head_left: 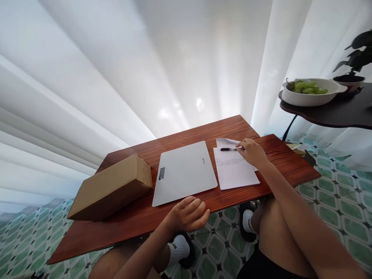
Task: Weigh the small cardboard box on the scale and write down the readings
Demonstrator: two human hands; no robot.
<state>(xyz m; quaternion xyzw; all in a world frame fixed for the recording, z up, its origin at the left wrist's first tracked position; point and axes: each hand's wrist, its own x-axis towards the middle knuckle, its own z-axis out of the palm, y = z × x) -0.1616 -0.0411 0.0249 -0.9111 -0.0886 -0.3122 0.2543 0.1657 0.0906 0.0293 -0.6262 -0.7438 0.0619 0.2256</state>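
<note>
Here: red-brown wooden desk; brown cardboard box at its nine o'clock end; flat white scale at centre; white paper sheets at three o'clock; left hand, loosely curled, holding nothing, at the six o'clock edge; right hand pinching the black pen lying on the sheets.

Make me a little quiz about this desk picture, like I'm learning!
1. True or false: the right hand touches the pen.
2. What lies between the box and the paper? A) scale B) bowl C) plant
3. Fill in: the left hand rests at the near edge of the ____.

Key:
1. True; its fingertips meet the pen's tip end.
2. A, the scale.
3. Table.
</note>
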